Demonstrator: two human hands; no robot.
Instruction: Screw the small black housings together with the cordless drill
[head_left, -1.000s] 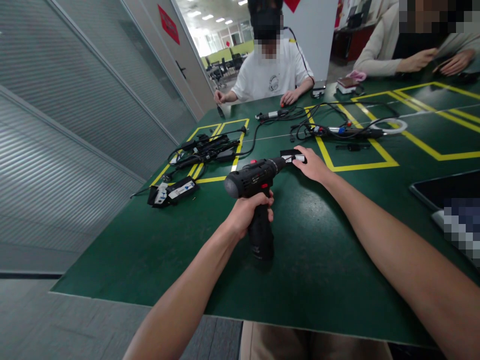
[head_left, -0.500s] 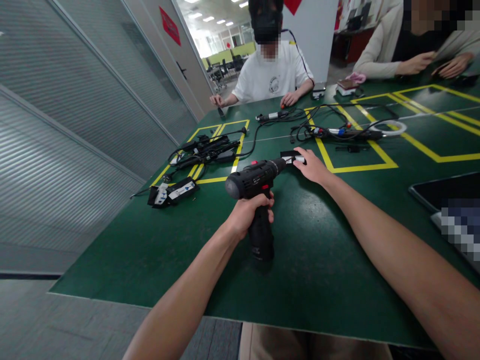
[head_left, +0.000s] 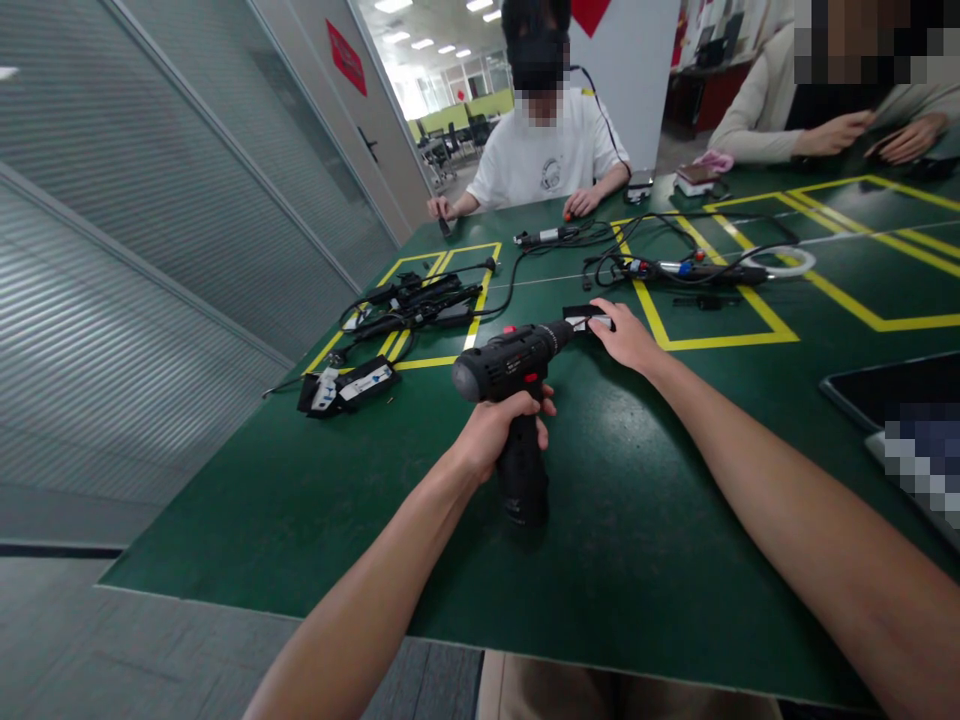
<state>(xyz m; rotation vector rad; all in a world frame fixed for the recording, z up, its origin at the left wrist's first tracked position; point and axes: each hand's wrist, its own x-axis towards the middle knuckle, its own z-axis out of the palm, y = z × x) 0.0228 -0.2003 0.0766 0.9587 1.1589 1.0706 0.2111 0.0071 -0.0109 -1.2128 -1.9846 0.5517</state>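
Observation:
My left hand (head_left: 495, 435) is wrapped round the handle of a black cordless drill (head_left: 514, 362) with a red switch. The drill's chuck points away from me and to the right, and its tip meets or nearly meets a small black block with a white label (head_left: 581, 318). My right hand (head_left: 622, 335) grips the right end of that block, thumb in front and fingers over the top. The block rests on the green table (head_left: 622, 540). Whether the drill bit touches it, I cannot tell.
To the left lie black tools and cables (head_left: 420, 300) inside yellow tape, with black pieces with white labels (head_left: 349, 388) nearer. A screwdriver-like tool with cables (head_left: 690, 270) lies at right. A tablet-like device (head_left: 892, 385) sits at the right edge. Two people sit across the table.
The whole view has shifted down very slightly. Both hands, the drill and the labelled block otherwise hold the same positions; the left index finger seems a little more extended.

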